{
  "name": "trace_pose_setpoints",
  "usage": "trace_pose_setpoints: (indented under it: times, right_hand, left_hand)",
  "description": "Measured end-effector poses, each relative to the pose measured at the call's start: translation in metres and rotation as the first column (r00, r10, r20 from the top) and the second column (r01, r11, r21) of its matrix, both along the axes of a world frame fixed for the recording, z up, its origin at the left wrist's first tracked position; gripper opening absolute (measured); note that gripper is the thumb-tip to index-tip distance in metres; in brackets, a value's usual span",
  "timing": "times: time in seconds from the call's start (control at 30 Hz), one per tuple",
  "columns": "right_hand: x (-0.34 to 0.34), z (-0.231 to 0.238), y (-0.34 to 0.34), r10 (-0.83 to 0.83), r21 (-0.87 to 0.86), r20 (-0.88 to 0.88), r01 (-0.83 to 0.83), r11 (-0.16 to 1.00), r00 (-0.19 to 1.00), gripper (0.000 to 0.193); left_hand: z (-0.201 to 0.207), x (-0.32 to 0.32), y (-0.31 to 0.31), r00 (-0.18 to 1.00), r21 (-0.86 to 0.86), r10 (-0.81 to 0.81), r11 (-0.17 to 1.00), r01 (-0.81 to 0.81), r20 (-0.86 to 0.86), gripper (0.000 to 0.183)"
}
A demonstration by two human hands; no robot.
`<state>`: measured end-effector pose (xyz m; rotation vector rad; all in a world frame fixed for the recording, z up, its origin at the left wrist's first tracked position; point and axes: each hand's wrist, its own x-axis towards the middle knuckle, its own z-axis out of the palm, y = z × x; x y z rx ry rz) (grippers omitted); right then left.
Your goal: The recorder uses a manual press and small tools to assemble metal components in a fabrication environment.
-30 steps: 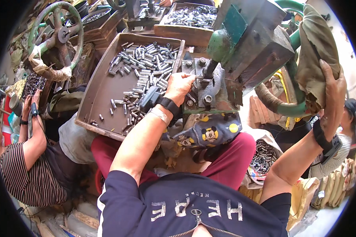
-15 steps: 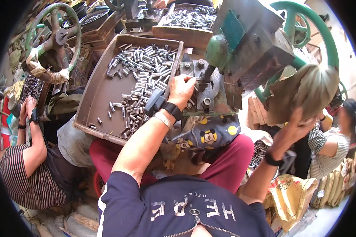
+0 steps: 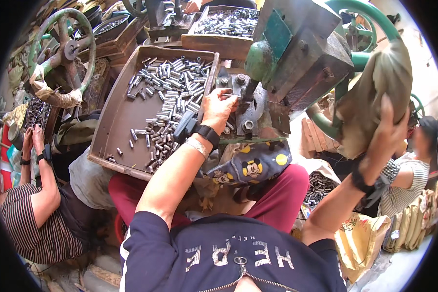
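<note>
One press (image 3: 297, 58) lies just right of the left hand (image 3: 216, 108), pinched narrow, contents indiscernible, and one cloth-covered handwheel (image 3: 371, 92) against the extended right hand (image 3: 388, 129).

Left of the press (image 3: 310, 61), a tray (image 3: 113, 127) holds tubes (image 3: 169, 110).

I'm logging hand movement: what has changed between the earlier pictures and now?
The right hand and the cloth on the green wheel swung down and leftward, then partway back up and right. The left hand stayed at the metal fixture; the tray stayed put.
</note>
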<state>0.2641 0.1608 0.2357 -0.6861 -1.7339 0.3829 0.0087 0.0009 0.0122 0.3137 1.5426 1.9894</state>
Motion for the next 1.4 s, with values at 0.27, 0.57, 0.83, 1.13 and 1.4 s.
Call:
trace_pose_setpoints:
  times: [0.27, 0.57, 0.83, 1.13, 1.4]
  right_hand:
    - [-0.006, -0.076, -0.012, -0.04, 0.107, -0.226, 0.066, 0.992, 0.973, 0.047]
    - [0.024, -0.071, -0.032, -0.077, 0.362, -0.009, 0.075, 0.929, 0.997, 0.057]
    - [0.047, -0.187, -0.139, 0.375, -0.066, 0.186, -0.369, 0.927, 0.908, 0.054]
    - [0.022, -0.237, -0.185, 0.785, -0.51, 0.486, -0.605, 0.612, 0.385, 0.023]
    - [0.017, -0.299, -0.197, 0.895, -0.82, 0.433, -0.458, 0.343, -0.107, 0.02]
  left_hand:
    - [-0.011, -0.001, 0.0, 0.965, -0.135, 0.014, 0.99, -0.051, -0.261, 0.026]
    - [0.06, 0.028, -0.134, 0.659, -0.335, -0.092, 0.908, -0.253, -0.746, 0.029]
    - [0.031, 0.146, -0.357, 0.65, -0.434, 0.168, 0.618, -0.655, -0.742, 0.012]
    - [-0.12, 0.303, -0.476, 0.871, -0.838, 0.182, 0.242, -0.489, -0.456, 0.027]
    - [-0.184, 0.36, -0.465, 0.558, -0.749, 0.681, 0.645, -0.151, 0.474, 0.042]
